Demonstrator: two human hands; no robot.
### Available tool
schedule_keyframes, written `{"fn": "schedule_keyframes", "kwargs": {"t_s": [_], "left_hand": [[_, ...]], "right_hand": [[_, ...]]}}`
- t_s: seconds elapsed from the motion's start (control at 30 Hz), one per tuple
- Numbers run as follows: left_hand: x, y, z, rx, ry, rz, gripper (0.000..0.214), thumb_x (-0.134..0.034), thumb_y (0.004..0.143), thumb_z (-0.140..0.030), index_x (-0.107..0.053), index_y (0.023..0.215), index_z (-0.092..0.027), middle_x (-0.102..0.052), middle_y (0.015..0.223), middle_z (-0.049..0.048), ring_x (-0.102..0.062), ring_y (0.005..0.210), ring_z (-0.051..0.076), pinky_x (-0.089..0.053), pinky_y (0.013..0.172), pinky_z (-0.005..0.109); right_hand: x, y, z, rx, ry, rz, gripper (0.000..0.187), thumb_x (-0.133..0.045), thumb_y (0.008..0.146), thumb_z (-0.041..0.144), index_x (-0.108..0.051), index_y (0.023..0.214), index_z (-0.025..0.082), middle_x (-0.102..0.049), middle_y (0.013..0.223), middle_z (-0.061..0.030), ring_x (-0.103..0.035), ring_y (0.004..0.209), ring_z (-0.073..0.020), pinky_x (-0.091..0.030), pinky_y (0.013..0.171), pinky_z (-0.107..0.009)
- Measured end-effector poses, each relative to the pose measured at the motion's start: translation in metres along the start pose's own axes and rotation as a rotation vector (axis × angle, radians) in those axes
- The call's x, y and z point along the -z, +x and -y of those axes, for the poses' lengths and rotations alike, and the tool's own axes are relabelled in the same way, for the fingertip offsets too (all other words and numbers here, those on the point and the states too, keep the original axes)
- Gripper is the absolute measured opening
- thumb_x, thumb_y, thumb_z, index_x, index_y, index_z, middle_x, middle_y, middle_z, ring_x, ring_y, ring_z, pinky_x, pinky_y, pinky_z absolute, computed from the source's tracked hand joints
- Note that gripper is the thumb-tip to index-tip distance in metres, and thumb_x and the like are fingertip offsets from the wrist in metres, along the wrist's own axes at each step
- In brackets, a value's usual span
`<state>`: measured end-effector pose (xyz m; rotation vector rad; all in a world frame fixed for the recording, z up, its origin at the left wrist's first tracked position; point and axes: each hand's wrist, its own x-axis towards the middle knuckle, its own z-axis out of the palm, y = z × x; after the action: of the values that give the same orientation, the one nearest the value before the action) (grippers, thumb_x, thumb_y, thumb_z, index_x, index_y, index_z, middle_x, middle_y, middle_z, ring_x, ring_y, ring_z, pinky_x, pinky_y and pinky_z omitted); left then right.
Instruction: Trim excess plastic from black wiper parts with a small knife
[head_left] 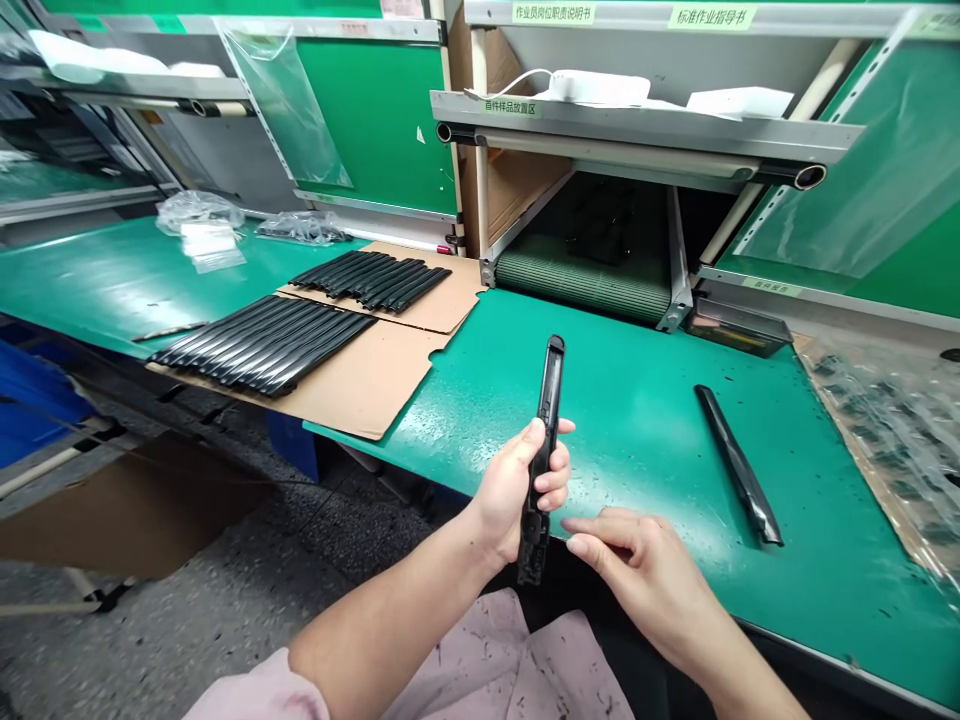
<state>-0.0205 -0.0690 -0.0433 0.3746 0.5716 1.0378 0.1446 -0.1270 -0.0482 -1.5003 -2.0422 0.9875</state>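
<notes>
My left hand is wrapped round a long, narrow black plastic part, held nearly upright at the table's front edge. Its top end is rounded, and small moulded details show near the lower end. Close to that lower end, on the right, is my right hand. Its thumb and forefinger are drawn together at the tips, apart from the part; I cannot make out whether anything small is between them. To the right, a black strip-like piece in a shiny wrap lies alone on the green table.
Rows of similar black pieces lie on cardboard sheets at left. A conveyor belt opens at the back beneath a metal shelf. A dark tray and clear plastic packaging are on the right. Plastic bags lie back left.
</notes>
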Motion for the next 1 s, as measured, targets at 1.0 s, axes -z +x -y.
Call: {"fn": "schedule_keyframes", "kwargs": {"t_s": [1.0], "left_hand": [[-0.016,-0.018,0.004,-0.739,0.175,-0.128,0.029,-0.058,0.094,-0.042,-0.058,0.115,-0.022,-0.046,0.077,0.0,-0.039,0.057,0.009,-0.039,0.053,0.022]], "right_hand": [[-0.05,-0.009,0.019,0.206,-0.501,-0.781,0.026,-0.061,0.095,0.026,-0.064,0.118,0.015,-0.064,0.083,-0.0062,-0.054,0.073,-0.0179,-0.036,0.069,-0.033]]}}
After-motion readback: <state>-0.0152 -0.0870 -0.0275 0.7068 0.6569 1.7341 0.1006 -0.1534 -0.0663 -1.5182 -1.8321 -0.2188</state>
